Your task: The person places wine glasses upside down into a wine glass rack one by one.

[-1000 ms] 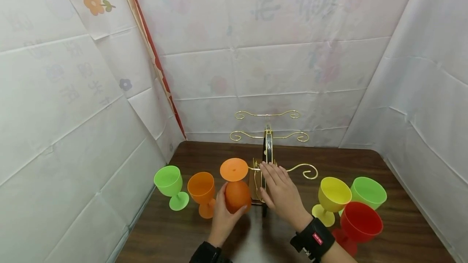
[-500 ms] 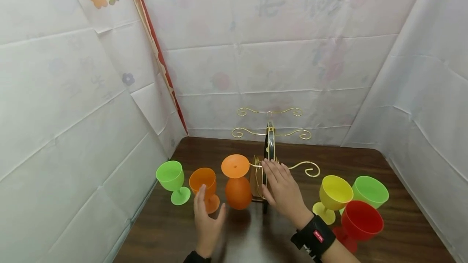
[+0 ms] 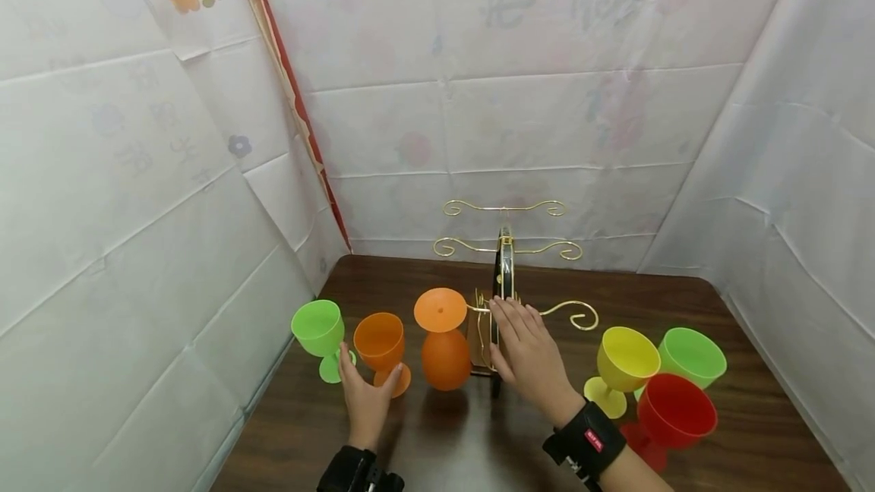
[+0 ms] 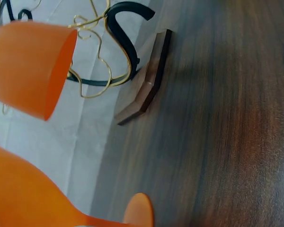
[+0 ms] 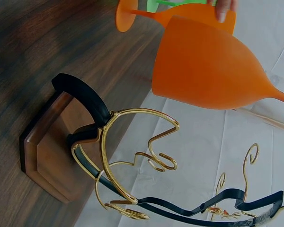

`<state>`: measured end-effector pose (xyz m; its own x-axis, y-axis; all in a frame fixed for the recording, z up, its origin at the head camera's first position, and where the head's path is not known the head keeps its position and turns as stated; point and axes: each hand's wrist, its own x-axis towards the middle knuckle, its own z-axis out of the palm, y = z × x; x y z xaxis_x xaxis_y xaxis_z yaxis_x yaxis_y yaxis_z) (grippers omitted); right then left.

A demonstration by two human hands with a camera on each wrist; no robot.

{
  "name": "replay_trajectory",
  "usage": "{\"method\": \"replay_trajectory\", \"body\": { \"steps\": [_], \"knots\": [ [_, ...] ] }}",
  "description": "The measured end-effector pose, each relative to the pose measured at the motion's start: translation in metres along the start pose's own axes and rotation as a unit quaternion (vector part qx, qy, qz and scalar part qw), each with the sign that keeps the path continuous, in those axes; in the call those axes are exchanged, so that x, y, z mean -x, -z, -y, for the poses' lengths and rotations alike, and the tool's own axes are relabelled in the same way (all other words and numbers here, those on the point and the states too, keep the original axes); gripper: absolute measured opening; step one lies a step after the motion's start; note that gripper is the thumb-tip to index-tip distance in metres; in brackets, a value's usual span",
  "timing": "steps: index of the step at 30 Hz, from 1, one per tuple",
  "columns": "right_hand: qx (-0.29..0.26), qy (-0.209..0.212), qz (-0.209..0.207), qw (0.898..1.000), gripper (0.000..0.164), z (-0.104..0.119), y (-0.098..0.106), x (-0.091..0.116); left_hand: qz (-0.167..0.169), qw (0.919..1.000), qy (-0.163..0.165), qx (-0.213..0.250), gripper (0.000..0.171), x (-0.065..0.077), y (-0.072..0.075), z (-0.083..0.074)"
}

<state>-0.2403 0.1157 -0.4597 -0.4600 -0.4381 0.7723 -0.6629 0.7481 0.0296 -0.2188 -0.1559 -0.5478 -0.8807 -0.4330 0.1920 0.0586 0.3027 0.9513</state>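
Note:
A gold-and-black goblet rack (image 3: 504,268) stands mid-table on a wooden base (image 5: 57,146). My right hand (image 3: 529,359) holds its frame; fingertips show beside the bars in the right wrist view. Upside down from a left arm of the rack hangs an orange goblet (image 3: 446,359), foot up. Left of it, a second orange goblet (image 3: 378,340) is upright on the table. My left hand (image 3: 368,405) reaches to its near side, thumb and index finger spread on either side of the bowl. A fingertip overlaps that bowl in the right wrist view.
A light green goblet (image 3: 318,329) stands at the left, close to my left fingers. Near my right wrist are a yellow goblet (image 3: 625,359), another green goblet (image 3: 692,357) and a red goblet (image 3: 677,412). White sheets (image 3: 383,120) wall the table (image 3: 465,462).
My left hand has let go of the hanging orange goblet and moved left to the upright orange one. My right hand stays on the rack.

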Motion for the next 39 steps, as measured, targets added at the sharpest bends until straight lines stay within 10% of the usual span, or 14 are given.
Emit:
{"method": "replay_trajectory", "body": {
  "steps": [13,24,39],
  "knots": [
    [-0.014,0.015,0.012,1.000,0.058,0.008,-0.010,-0.001,0.004,0.9832,0.081,0.163,0.096,-0.009,-0.004,0.017],
    [-0.011,0.010,0.006,1.000,0.060,0.010,-0.008,-0.003,-0.020,0.9831,0.108,0.146,0.090,-0.008,-0.004,0.021],
    [-0.010,0.005,-0.004,1.000,0.056,0.010,-0.011,-0.001,-0.003,0.9937,0.039,0.105,0.084,0.033,0.030,-0.016]
  ]
}}
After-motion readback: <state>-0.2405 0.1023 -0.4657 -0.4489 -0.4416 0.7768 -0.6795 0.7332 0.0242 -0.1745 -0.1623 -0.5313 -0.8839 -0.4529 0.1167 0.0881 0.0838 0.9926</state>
